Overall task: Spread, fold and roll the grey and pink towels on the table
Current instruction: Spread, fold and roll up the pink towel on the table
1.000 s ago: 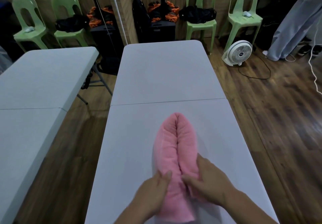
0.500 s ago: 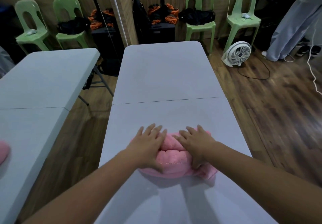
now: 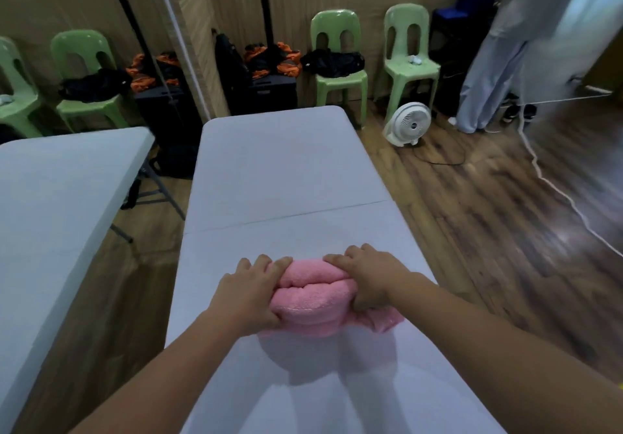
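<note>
The pink towel [image 3: 315, 295] lies as a thick roll across the near half of the grey table [image 3: 286, 177]. My left hand [image 3: 251, 290] clasps the roll's left end, fingers curled over the top. At the right end, my right hand [image 3: 369, 275] grips the roll the same way. A loose flap of the towel sticks out below my right wrist. No grey towel is in view.
A second grey table [image 3: 57, 197] stands to the left across a gap of wooden floor. Green chairs [image 3: 337, 62] with dark bags line the far wall. A white fan [image 3: 408, 123] and a white cable lie on the floor at right. A person stands at the far right.
A second ago the towel lay as a long folded strip pointing away from me. Both hands have rolled it forward into a bundle and now clasp its ends.
</note>
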